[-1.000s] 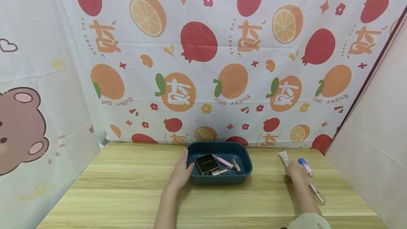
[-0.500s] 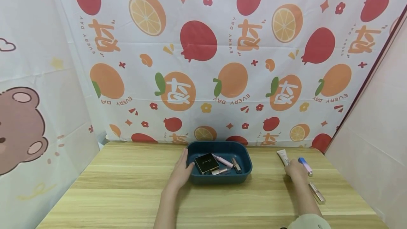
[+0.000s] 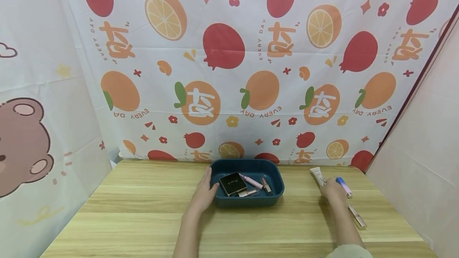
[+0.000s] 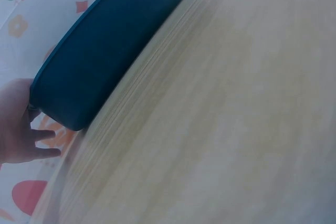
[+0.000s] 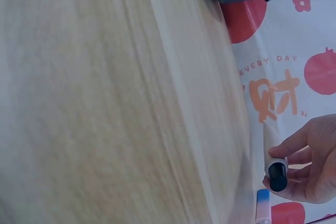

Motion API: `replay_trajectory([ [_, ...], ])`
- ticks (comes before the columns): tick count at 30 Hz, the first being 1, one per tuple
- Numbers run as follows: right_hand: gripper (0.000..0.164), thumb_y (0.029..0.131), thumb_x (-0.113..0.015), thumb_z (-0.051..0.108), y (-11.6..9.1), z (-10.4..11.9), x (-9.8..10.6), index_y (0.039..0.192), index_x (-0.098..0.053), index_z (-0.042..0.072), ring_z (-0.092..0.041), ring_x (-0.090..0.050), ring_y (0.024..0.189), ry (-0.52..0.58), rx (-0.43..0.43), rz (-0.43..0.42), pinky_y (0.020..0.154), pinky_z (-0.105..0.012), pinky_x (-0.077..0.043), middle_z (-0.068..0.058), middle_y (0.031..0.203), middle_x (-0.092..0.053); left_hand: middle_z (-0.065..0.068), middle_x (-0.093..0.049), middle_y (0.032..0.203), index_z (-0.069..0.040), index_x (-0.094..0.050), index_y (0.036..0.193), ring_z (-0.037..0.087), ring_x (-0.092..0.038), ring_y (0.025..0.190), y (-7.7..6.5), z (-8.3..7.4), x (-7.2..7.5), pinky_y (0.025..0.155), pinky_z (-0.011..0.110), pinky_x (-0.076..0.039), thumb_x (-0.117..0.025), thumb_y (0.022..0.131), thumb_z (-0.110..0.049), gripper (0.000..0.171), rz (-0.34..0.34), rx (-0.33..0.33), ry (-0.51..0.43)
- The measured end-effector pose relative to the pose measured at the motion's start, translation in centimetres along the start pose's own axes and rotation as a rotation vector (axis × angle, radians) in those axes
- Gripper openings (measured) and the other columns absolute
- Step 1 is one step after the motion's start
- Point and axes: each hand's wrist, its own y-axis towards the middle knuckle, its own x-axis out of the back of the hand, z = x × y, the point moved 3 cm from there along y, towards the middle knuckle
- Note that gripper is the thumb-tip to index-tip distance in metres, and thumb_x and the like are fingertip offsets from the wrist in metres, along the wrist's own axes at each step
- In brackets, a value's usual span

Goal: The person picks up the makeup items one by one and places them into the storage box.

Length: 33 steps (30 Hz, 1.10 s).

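Much table (image 3: 301, 220) between: left fingers (image 3: 206, 178) straight against bin rim (image 3: 258, 199), right fingers (image 5: 301, 156) pinching tube (image 3: 317, 174).

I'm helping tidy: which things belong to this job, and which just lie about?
Likely in the job:
white tube in the right hand
teal bin, touched by the left hand
black case and slim tubes inside it

Apparently just lying about:
blue-and-pink tube
metallic tube

Cloth (image 3: 251, 57) behind the bench's (image 3: 143, 198) far edge: "EVERY DAY", repeated, beside stylised orange characters. Compact (image 3: 233, 183) in the bin (image 3: 247, 202): pale script, too small to read. Tube (image 3: 316, 174), near the far right corner: lettering not fully legible.
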Motion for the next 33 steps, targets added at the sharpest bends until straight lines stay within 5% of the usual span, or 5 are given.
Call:
replay_trajectory([
  [4,0.027,0.080,-0.050,0.009,0.0,0.2,0.1,0.098,-0.050,-0.012,-0.034,-0.050,0.070,0.009,-0.007,0.018,0.060,-0.046,-0.042,-0.023,0.078,-0.052,0.024,-0.012,0.148,0.007,-0.018,0.142,0.041,-0.014,0.132,-0.2,-0.2,0.1,0.105,0.053,-0.014,-0.045,0.095,-0.017,0.060,-0.012,-0.034,-0.008],
  [13,0.030,0.080,-0.052,0.009,-0.1,1.0,0.5,0.102,-0.049,-0.011,-0.032,-0.051,0.069,0.043,-0.003,0.048,0.058,-0.043,-0.041,-0.020,0.078,-0.053,0.020,-0.010,0.149,0.006,-0.017,0.143,0.038,-0.013,0.134,0.1,0.3,0.0,0.106,0.050,-0.013,-0.046,0.095,-0.013,0.060,0.020,0.032,0.016],
  [33,0.037,0.081,-0.052,0.006,-1.0,2.8,1.2,0.112,-0.050,-0.014,-0.029,-0.054,0.072,0.056,0.046,0.057,0.058,-0.039,-0.045,-0.024,0.089,-0.057,0.021,-0.012,0.149,0.005,-0.017,0.144,0.039,-0.014,0.133,0.0,0.0,-0.1,0.106,0.051,-0.015,-0.046,0.095,-0.014,0.060,0.017,0.027,0.019],
])
